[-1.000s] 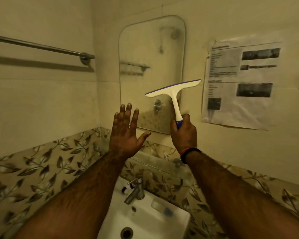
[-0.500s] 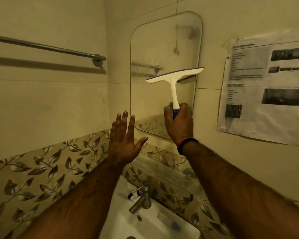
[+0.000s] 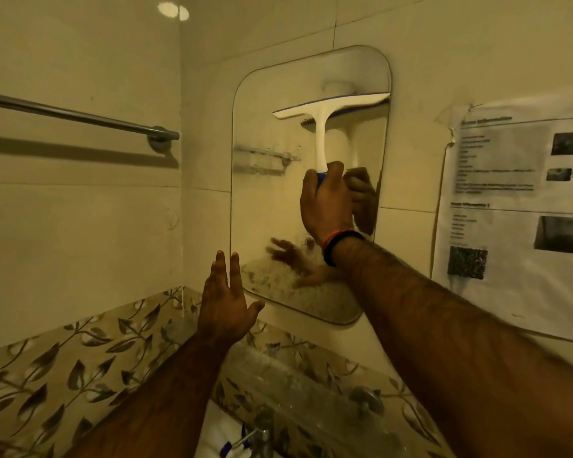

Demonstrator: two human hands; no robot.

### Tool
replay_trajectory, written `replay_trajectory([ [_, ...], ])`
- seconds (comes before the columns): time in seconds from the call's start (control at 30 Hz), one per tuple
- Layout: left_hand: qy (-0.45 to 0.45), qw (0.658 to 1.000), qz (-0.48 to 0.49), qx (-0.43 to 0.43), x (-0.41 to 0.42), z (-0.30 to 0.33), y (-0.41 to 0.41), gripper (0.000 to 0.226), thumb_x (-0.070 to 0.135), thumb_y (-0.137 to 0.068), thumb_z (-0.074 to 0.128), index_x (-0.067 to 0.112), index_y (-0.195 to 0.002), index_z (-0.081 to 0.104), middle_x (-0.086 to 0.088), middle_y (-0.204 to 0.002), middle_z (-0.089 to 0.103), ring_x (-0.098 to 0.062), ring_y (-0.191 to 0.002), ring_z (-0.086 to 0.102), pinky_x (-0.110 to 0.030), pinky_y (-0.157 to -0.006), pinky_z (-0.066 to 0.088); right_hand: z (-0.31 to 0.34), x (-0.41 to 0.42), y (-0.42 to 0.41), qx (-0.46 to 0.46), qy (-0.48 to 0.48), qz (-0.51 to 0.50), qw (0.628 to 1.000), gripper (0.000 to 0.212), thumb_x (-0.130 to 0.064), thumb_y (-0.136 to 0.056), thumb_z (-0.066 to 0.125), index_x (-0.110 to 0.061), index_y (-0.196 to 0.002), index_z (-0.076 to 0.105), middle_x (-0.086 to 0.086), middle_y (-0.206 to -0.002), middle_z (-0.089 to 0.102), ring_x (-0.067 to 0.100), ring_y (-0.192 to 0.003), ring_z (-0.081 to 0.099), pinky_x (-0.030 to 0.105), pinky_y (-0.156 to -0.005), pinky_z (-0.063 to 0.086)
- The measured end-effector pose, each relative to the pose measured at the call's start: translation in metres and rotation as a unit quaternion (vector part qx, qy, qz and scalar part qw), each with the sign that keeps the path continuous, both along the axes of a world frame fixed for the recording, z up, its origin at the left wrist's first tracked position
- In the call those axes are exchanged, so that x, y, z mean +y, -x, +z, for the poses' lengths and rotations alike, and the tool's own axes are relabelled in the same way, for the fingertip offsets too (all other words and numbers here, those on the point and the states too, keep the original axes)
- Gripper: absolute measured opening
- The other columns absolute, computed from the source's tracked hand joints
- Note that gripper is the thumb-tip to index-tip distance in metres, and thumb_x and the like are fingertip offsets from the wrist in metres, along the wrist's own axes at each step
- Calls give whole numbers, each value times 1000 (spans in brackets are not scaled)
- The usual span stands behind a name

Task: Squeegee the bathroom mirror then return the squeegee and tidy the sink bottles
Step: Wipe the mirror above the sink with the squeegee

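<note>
- Rising since the earlier frames, the squeegee (image 3: 325, 110) is now sitting near the top of the mirror (image 3: 268, 180), where before its blade was crossing mid-glass; the head view is also tilting upward, leaving only a sliver of the tap (image 3: 262, 436) at the bottom edge.
- Nearest, the left hand (image 3: 225, 305) is hovering spread and holding nothing, just beside the mirror's lower left corner, apparently not touching it.
- Further out, the right hand (image 3: 328, 201) is wrapping closed around the squeegee's blue grip at the handle's bottom end.
- That looks like the proper place to hold: the tool is appearing light and rigid plastic, with a softer blade edge needing even pressure.
- Farthest, the blade is lying against the upper glass, slightly tilted, right end by the mirror's right edge.
- Wet glass is likely slippery, so a steady downward pull seems wise.
</note>
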State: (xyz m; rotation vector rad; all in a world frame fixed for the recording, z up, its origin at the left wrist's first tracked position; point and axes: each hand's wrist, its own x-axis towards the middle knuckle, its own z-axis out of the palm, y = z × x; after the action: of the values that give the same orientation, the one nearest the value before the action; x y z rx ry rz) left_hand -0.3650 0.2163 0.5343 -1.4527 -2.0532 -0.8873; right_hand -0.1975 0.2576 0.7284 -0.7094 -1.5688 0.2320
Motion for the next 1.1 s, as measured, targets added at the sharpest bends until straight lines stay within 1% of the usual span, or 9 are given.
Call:
replay_trajectory([
  [0.1, 13, 1000, -8, -7, 15, 1, 9, 124, 60, -73, 69, 20, -153, -18, -11, -161, -20, -34, -150, 6, -42, -117, 22, 19, 12, 8, 14, -28, -10, 999, 23, -33, -99, 43, -12, -108, 40, -3, -74, 51, 13, -60, 54, 24, -45, 42],
  [0.2, 19, 1000, -15, -16, 27, 2, 16, 129, 52, -69, 77, 19, -154, -16, -12, -162, -17, -35, -149, 13, -41, -115, 30, 31, 22, 16, 33, -41, -5, 999, 21, -31, -99, 44, -12, -106, 41, -6, -71, 49, 12, -59, 54, 26, -46, 46],
  [0.27, 22, 999, -23, -24, 34, 2, 18, 131, 48, -68, 79, 20, -153, -17, -11, -161, -18, -35, -148, 16, -41, -114, 34, 34, 27, 20, 37, -50, -4, 998, 22, -30, -99, 44, -10, -108, 41, -3, -72, 50, 11, -60, 53, 23, -46, 43],
  [0.4, 31, 998, -25, -41, 46, 2, 18, 129, 44, -69, 78, 24, -152, -19, -7, -161, -22, -33, -148, 17, -38, -112, 36, 36, 33, 29, 49, -62, 1, 997, 25, -30, -99, 44, -8, -111, 42, -5, -72, 49, 8, -58, 52, 17, -44, 35],
  [0.63, 40, 997, -16, -70, 55, 1, 15, 127, 35, -71, 79, 26, -152, -18, -7, -160, -22, -33, -147, 20, -35, -108, 40, 46, 34, 34, 73, -78, -10, 994, 29, -30, -100, 44, -5, -114, 42, -10, -69, 44, 4, -56, 47, 13, -42, 29],
  [0.77, 38, 995, -30, -86, 57, 5, 12, 126, 29, -72, 79, 28, -152, -18, -6, -160, -22, -34, -145, 25, -35, -106, 43, 54, 36, 33, 77, -74, -9, 994, 31, -30, -100, 44, -4, -117, 42, -6, -71, 47, 5, -57, 48, 15, -44, 30],
  [0.97, 45, 992, -44, -112, 60, 11, 3, 127, 26, -74, 81, 28, -152, -20, -5, -161, -20, -34, -145, 27, -36, -106, 45, 55, 38, 33, 70, -73, -17, 995, 30, -29, -100, 45, -5, -117, 42, -14, -69, 42, 3, -55, 47, 10, -42, 28],
  [1.03, 52, 991, -43, -118, 61, 11, 2, 128, 28, -75, 80, 27, -151, -22, -5, -161, -22, -33, -145, 28, -36, -107, 45, 55, 37, 33, 69, -71, -20, 995, 30, -29, -100, 45, -4, -118, 43, -12, -69, 43, 3, -54, 46, 11, -42, 28],
  [1.1, 53, 992, -40, -111, 62, 9, 2, 127, 31, -76, 79, 25, -151, -23, -6, -161, -22, -34, -145, 28, -35, -107, 44, 55, 36, 33, 72, -71, -17, 995, 30, -28, -100, 45, -4, -116, 43, -5, -72, 49, 4, -55, 46, 14, -41, 28],
])
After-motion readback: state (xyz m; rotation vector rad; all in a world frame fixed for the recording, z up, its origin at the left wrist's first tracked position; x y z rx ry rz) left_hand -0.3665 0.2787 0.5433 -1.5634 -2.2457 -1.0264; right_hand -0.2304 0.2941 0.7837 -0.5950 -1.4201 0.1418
